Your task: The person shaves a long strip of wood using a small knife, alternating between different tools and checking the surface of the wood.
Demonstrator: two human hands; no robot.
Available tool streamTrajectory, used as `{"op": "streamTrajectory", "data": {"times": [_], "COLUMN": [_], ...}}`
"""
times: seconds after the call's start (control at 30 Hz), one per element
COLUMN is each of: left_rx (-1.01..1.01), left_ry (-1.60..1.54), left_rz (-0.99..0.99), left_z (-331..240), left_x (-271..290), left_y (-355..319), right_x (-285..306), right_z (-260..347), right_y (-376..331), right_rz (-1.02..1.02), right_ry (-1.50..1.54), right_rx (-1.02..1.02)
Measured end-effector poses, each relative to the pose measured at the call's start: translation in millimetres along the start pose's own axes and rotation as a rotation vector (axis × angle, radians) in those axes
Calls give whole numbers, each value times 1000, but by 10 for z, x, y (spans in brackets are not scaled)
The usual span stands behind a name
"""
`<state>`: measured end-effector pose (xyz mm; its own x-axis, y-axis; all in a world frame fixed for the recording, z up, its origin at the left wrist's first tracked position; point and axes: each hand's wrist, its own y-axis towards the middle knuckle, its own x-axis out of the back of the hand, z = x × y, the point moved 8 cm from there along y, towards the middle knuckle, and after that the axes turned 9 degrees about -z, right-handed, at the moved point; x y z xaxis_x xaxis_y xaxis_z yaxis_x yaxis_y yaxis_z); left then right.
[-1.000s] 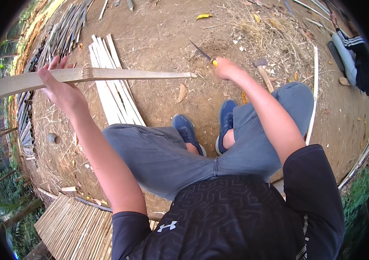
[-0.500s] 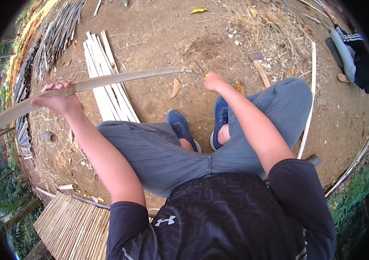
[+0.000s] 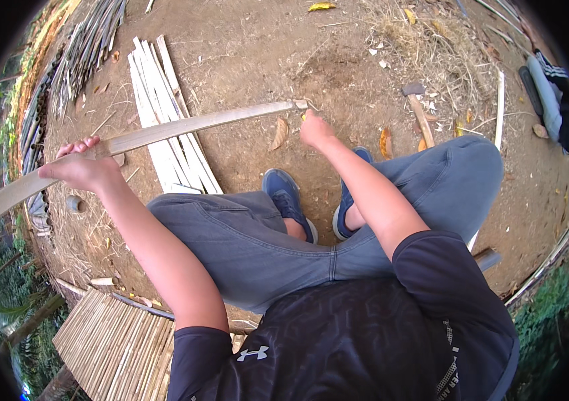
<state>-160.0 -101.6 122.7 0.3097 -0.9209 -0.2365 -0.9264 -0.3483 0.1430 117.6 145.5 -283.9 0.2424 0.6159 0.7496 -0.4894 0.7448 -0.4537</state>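
A long, pale bamboo strip (image 3: 198,125) slants across from the lower left up toward the middle. My left hand (image 3: 87,164) is closed round it, thumb near and fingertips showing over the far edge. Where the strip's far end has a notch or joint, my right hand (image 3: 316,130) sits close against it, fingers closed. It grips a small knife (image 3: 304,117); a bit of yellow handle shows, while the blade is hard to make out against the strip end.
Flat pale slats (image 3: 171,150) lie on the dirt beyond my left knee. A hatchet (image 3: 420,117) rests beyond my right knee. Dark sticks (image 3: 91,50) are heaped far left, a slatted bamboo platform (image 3: 114,341) stands near left, and clothing (image 3: 555,100) lies far right.
My right hand has come slightly left and nearer with the knife, from beyond the strip's tip to right at it. The strip's far end has shifted a little right; my left hand keeps its hold.
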Motion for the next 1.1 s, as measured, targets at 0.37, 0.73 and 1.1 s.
{"op": "streamTrajectory", "data": {"times": [0.37, 0.73, 1.1], "left_rx": [10, -6, -98], "left_ry": [-154, -213, 61], "left_rz": [339, 424, 49], "left_z": [23, -31, -55], "left_x": [-132, -226, -65], "left_y": [64, -8, -115], "right_x": [270, 76, -96], "right_z": [75, -347, -173], "right_y": [-18, 16, 175], "right_rz": [44, 32, 48], "right_ry": [-27, -29, 36], "right_rx": [-49, -79, -100]}}
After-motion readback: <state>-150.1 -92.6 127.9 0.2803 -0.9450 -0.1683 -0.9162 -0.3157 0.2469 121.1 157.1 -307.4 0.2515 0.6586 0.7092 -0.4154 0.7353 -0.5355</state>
